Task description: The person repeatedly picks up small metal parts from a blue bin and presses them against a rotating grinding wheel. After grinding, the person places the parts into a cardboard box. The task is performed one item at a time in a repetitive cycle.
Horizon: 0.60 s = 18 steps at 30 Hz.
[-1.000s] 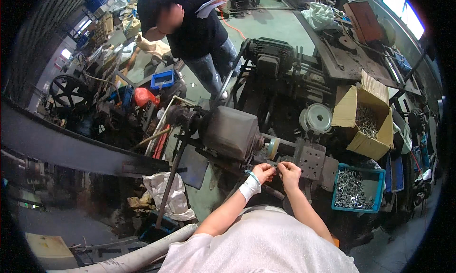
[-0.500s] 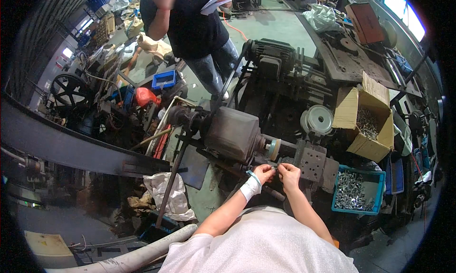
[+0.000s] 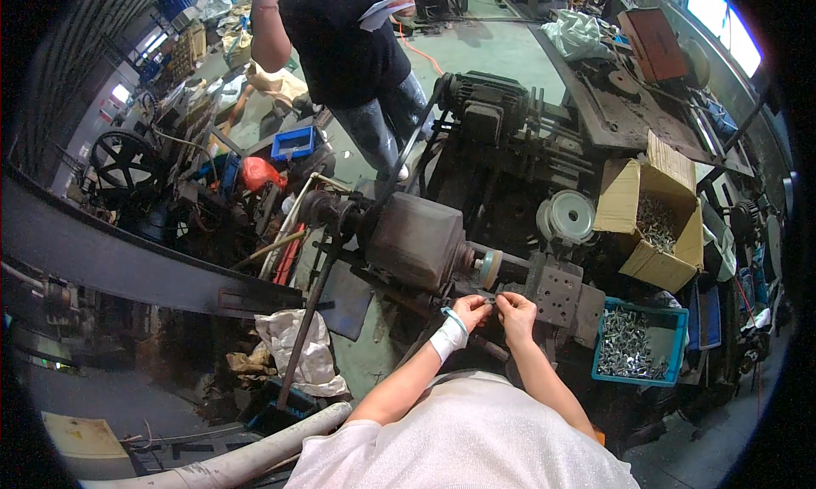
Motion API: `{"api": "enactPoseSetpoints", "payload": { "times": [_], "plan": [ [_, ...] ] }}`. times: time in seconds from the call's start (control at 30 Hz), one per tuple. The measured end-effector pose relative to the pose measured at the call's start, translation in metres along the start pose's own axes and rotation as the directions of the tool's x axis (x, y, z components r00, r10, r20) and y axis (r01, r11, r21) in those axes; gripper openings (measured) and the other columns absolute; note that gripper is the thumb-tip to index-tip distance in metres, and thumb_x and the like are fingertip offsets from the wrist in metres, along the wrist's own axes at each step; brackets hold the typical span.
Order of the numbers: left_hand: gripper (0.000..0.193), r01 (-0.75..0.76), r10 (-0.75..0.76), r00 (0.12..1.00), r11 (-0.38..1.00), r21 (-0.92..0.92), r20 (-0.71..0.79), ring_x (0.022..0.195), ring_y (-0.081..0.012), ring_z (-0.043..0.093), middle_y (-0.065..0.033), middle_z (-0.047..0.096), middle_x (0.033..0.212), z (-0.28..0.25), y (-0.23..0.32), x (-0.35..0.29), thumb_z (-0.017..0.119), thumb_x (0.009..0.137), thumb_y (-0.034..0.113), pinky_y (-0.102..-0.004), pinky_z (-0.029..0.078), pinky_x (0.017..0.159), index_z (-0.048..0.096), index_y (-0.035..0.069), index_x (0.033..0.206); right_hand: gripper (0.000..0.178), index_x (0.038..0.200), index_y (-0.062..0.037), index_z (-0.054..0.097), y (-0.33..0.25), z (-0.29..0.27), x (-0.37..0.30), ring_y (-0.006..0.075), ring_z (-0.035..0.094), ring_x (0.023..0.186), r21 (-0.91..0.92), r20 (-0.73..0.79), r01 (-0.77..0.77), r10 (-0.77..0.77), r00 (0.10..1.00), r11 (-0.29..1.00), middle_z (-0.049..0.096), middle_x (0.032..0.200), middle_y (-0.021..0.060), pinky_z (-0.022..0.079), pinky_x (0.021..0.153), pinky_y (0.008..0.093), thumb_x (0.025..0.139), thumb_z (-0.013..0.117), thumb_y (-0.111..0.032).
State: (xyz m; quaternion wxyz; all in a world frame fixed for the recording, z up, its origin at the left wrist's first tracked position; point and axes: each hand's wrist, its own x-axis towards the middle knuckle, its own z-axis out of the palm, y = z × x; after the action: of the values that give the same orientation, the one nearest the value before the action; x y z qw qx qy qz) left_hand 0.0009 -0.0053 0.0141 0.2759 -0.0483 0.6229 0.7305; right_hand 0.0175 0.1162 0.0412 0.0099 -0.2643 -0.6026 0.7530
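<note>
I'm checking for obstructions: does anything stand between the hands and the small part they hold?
Nothing visible does: the left hand and right hand meet at the small part; the nearby round wheel lies beyond them.

I cannot identify the small piece (image 3: 490, 301) at the fingertips of the left hand (image 3: 472, 310) and right hand (image 3: 517, 315). My view's top edge cuts off the co-worker (image 3: 344, 59) above the shoulders. Metal parts (image 3: 626, 343) along the teal crate's (image 3: 683, 343) left edge are too small to separate.
</note>
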Motion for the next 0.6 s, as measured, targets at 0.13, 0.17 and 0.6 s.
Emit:
{"api": "enactPoseSetpoints", "payload": {
  "times": [0.13,0.17,0.6],
  "plan": [
    [0.01,-0.068,0.068,0.998,0.998,0.003,-0.009,0.055,-0.0044,0.048,0.0024,0.056,0.069,0.0,-0.004,0.001,0.055,0.081,0.011,-0.02,0.041,0.05,0.058,0.003,0.086,0.014,0.085,0.0036,0.058,0.001,0.0,-0.001,0.0049,0.042,0.044,0.045,0.014,-0.019,0.018,1.0,0.999,0.053,0.062,0.0007,0.029,0.038,0.0185,0.076,0.06,-0.006],
    [0.01,-0.067,0.067,0.998,0.998,-0.001,-0.016,0.055,-0.0043,0.048,0.0024,0.056,0.069,0.0,-0.006,0.001,0.055,0.08,0.011,-0.0199,0.041,0.05,0.058,0.003,0.086,0.014,0.085,0.0037,0.058,0.004,-0.001,-0.001,0.0049,0.042,0.044,0.044,0.012,-0.018,0.017,1.0,0.999,0.053,0.062,0.001,0.029,0.038,0.0186,0.076,0.06,-0.007],
    [0.014,-0.11,0.118,0.993,0.973,0.201,-0.03,0.054,-0.0069,0.047,0.0015,0.055,0.064,-0.008,-0.017,-0.002,0.055,0.079,0.016,-0.023,0.04,0.051,0.059,0.003,0.08,0.016,0.082,0.0051,0.061,-0.002,0.002,-0.012,0.0055,0.044,0.049,-0.131,0.076,0.132,-0.123,0.989,0.983,0.054,0.06,0.0008,0.035,0.043,0.0216,0.072,0.06,-0.007]
  ]
}}
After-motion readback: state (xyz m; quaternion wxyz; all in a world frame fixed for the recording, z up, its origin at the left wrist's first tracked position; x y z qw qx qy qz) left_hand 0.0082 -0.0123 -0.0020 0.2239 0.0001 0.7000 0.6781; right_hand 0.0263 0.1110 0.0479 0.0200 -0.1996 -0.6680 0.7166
